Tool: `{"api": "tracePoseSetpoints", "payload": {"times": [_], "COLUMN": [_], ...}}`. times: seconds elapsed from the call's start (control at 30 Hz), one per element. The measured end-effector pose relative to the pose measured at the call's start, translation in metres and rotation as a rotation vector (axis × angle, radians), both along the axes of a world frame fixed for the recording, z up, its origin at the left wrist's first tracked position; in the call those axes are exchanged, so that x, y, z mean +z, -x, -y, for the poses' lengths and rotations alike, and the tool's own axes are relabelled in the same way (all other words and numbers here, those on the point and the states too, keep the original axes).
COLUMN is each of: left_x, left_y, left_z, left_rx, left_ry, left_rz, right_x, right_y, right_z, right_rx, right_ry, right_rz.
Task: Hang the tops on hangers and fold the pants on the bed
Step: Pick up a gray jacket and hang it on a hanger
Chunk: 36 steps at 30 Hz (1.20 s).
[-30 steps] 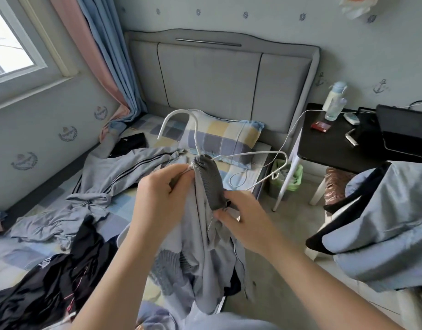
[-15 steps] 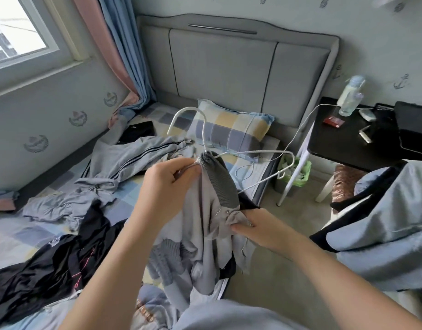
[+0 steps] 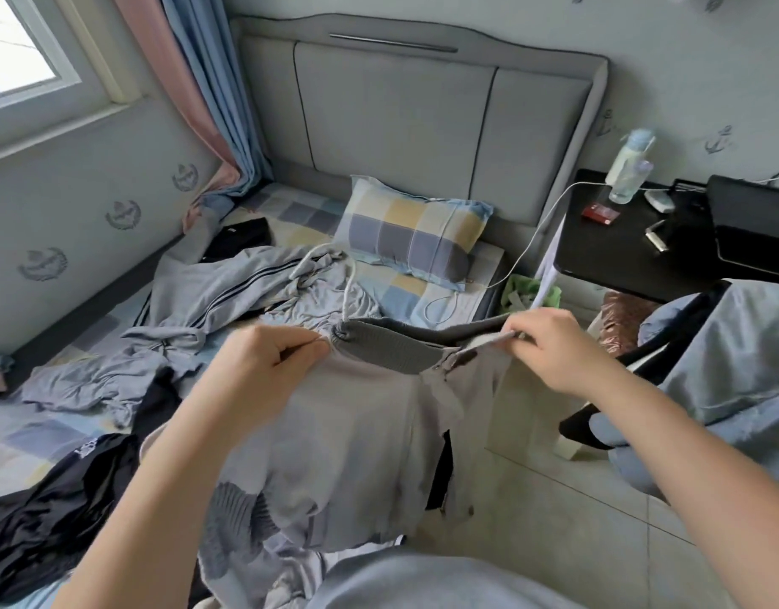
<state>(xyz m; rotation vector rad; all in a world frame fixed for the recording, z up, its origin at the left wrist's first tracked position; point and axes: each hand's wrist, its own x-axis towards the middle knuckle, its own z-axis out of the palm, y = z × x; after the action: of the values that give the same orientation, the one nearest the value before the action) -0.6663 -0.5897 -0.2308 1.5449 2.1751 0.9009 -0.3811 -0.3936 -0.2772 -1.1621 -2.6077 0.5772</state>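
A light grey top (image 3: 361,437) with a dark ribbed collar (image 3: 387,349) hangs spread between my hands over the bed's edge. My left hand (image 3: 264,367) pinches its left shoulder beside the collar. My right hand (image 3: 554,349) pinches the right shoulder and holds it out to the right. A white hanger (image 3: 348,292) sticks up from the collar, its hook over the bed; the rest is hidden inside the top. Grey striped pants (image 3: 212,292) lie crumpled on the checked bed (image 3: 27,446). Black clothes (image 3: 49,512) lie at the lower left.
A checked pillow (image 3: 414,235) leans at the grey headboard (image 3: 423,125). A black side table (image 3: 634,252) at the right carries a bottle (image 3: 627,169), a red box and a laptop. A white cable (image 3: 541,226) runs to the bed. Blue clothes (image 3: 730,367) are piled on the right, above tiled floor (image 3: 554,512).
My right hand has pulled the top's right shoulder out to the right, so the bunched top is now spread wide. The hanger's arm has gone inside the top; only the hook shows.
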Motion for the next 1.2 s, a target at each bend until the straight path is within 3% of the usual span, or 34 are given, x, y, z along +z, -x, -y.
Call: {"api": "tracePoseSetpoints", "payload": {"times": [0.23,0.33,0.43,0.57,0.7,0.87,1.0,1.07,1.2], "left_x": [-0.025,-0.022,-0.018,-0.016,-0.014,-0.006,-0.006,-0.008,-0.016], "left_y": [-0.038,-0.05,-0.05,-0.053,-0.056,-0.046,-0.013,0.003,0.007], "left_z": [-0.028,-0.031,-0.032,-0.033,-0.035,-0.041,-0.039,-0.035,-0.038], "left_rx": [-0.028,-0.014,-0.028,-0.146,-0.196,-0.256,-0.093,-0.031,-0.039], "left_ry": [-0.034,-0.177,-0.312,-0.343,-0.392,-0.402,-0.395,-0.37,-0.342], "left_rz": [-0.088,-0.094,-0.047,-0.012,-0.003,-0.005,0.006,0.03,0.065], "right_x": [0.097,0.116,0.113,0.093,0.085,0.079,0.086,0.088,0.086], "right_y": [0.038,0.047,0.048,0.049,0.051,0.046,0.028,0.023,0.027], "right_z": [0.034,0.044,0.047,0.05,0.057,0.055,0.043,0.039,0.039], "right_rx": [0.192,0.295,0.368,0.282,0.27,0.22,0.165,0.153,0.126], "right_ry": [0.052,0.134,0.064,-0.083,0.173,0.264,0.47,0.457,0.321], "right_rz": [-0.153,-0.005,0.112,0.021,-0.156,-0.339,-0.533,-0.545,-0.383]}}
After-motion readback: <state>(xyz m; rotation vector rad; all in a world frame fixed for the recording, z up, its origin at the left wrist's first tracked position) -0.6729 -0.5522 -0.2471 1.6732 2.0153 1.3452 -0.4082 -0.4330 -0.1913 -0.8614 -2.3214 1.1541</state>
